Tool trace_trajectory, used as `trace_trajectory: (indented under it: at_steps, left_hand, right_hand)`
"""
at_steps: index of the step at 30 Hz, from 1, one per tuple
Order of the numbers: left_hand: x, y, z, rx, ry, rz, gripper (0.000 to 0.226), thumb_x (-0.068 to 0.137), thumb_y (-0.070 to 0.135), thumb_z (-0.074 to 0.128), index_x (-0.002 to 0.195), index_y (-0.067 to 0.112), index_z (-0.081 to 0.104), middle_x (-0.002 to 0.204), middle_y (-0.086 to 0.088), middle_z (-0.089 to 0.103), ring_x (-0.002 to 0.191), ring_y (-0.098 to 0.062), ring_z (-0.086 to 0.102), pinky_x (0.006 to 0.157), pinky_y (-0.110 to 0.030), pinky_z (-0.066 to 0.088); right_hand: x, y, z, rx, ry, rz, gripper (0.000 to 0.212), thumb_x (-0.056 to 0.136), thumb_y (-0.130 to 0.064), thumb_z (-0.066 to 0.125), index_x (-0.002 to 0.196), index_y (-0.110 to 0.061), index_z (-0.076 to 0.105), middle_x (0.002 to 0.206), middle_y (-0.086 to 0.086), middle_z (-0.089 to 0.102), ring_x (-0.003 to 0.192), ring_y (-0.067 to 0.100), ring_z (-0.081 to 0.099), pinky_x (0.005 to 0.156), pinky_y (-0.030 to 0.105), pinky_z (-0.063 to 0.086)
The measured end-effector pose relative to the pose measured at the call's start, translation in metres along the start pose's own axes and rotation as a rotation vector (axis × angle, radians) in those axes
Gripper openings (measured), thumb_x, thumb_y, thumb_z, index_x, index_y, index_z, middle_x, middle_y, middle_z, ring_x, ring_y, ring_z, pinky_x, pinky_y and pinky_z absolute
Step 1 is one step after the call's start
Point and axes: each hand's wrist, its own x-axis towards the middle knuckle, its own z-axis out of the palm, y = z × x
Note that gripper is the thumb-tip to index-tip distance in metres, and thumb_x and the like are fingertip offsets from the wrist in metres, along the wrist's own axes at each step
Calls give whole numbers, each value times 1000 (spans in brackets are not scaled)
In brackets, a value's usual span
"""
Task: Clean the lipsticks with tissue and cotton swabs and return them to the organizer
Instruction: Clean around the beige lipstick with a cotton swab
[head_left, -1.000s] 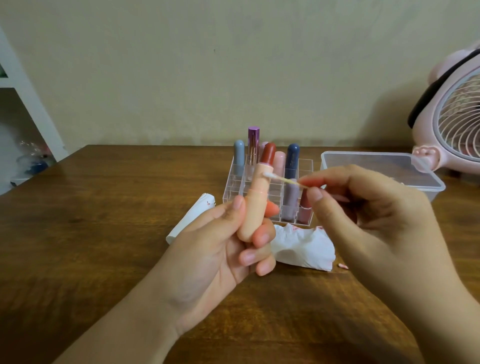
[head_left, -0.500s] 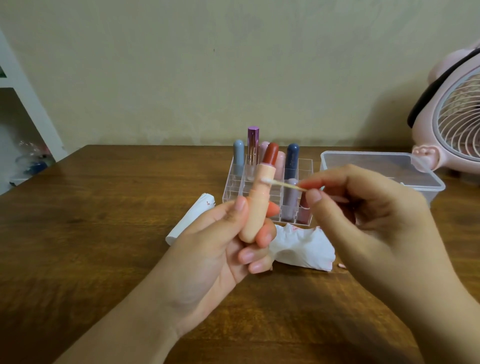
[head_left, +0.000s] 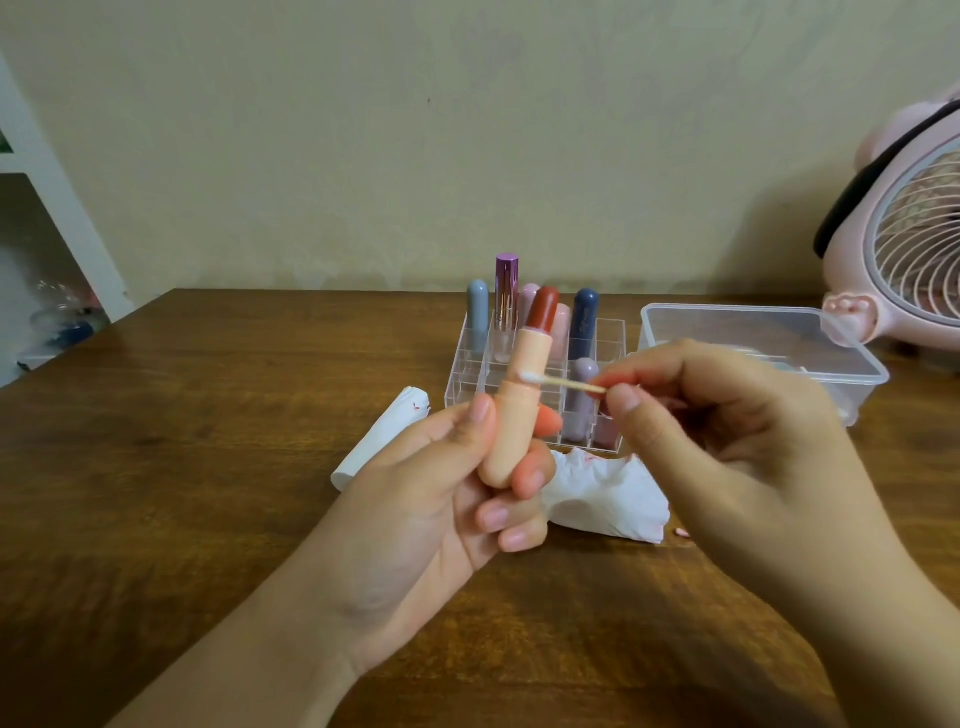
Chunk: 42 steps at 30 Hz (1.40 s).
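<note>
My left hand (head_left: 441, 499) grips an uncapped peach lipstick (head_left: 514, 415) upright, its dark red bullet extended at the top. My right hand (head_left: 727, 441) pinches a wooden cotton swab (head_left: 563, 383) between thumb and forefinger. The swab's white tip touches the ridge of the lipstick tube below the bullet. Behind them stands a clear acrylic organizer (head_left: 462, 364) holding several capped lipsticks, among them a grey-blue one (head_left: 477, 317), a purple metallic one (head_left: 506, 291) and a navy one (head_left: 585, 322). A crumpled white tissue (head_left: 608, 499) with red smears lies on the table under my hands.
A rolled white tissue (head_left: 382, 441) lies left of the organizer on the wooden table (head_left: 182, 467). A clear plastic box (head_left: 753, 332) sits at the right, with a pink fan (head_left: 904, 249) behind it. A white shelf (head_left: 47, 208) stands at the far left.
The swab tip has slid down the tube from just under the bullet to the ridge lower down. My left hand keeps the lipstick in almost the same spot.
</note>
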Motion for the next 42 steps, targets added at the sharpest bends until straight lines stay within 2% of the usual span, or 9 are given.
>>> trace_trajectory:
  at_steps: [2,6,12,17,22,27,30,34,42]
  left_hand:
    - [0,0,0,0,2,2,33,83,32,52,90,8,72,65,-6,52,49,-9,39,48,-24,41]
    - [0,1,0,18,13,-1,32,83,32,51,89,10,73,66,-7,53,50,-9,40,48,-23,42]
    - [0,0,0,31,22,15,30,84,31,52,88,10,73,66,-7,54,50,-9,41,49,-23,43]
    - [1,-1,-1,44,23,29,29,83,29,52,89,10,73,67,-7,55,51,-9,42,50,-23,44]
    - [2,-3,-2,63,39,43,27,80,29,56,89,12,74,69,-8,55,52,-9,44,50,-24,45]
    - [1,-3,-1,86,34,49,28,82,30,55,90,10,73,69,-7,55,52,-10,43,51,-23,44]
    - [1,-2,-1,81,34,38,28,83,29,53,89,10,73,68,-7,55,52,-9,43,51,-23,44]
    - [1,-3,-1,72,25,39,29,84,29,52,89,11,73,68,-7,54,51,-9,42,51,-23,43]
    - [1,-3,0,81,7,34,30,84,30,51,88,11,74,67,-5,54,51,-8,41,51,-23,42]
  right_hand:
    - [-1,-1,1,13,-13,0,11,85,-33,54,87,-30,66,77,-7,66,64,13,61,54,21,48]
    - [2,-2,0,-15,43,-3,12,87,-33,53,91,-32,65,83,-9,65,65,6,60,53,11,44]
    - [0,-2,-1,-20,-17,-13,13,85,-34,53,86,-31,66,74,-5,65,61,15,60,53,28,47]
    - [2,-2,-2,-53,34,-23,12,87,-34,52,91,-34,64,81,-9,64,62,8,59,51,16,45]
    - [0,-1,-1,-42,-26,-18,15,84,-33,53,86,-29,67,72,-5,65,59,14,59,47,25,46]
    - [2,-1,-3,-36,39,-24,14,87,-33,53,92,-30,66,82,-11,65,64,5,61,54,12,45]
    - [2,-2,-2,-49,14,-30,13,87,-33,52,93,-33,65,82,-10,65,67,8,62,55,16,47]
    - [0,-2,-1,-22,-22,-21,13,85,-31,54,87,-29,66,75,-6,65,61,14,59,51,25,46]
    - [2,-1,-2,31,64,-13,9,88,-28,56,90,-29,66,83,-4,66,66,8,60,55,17,47]
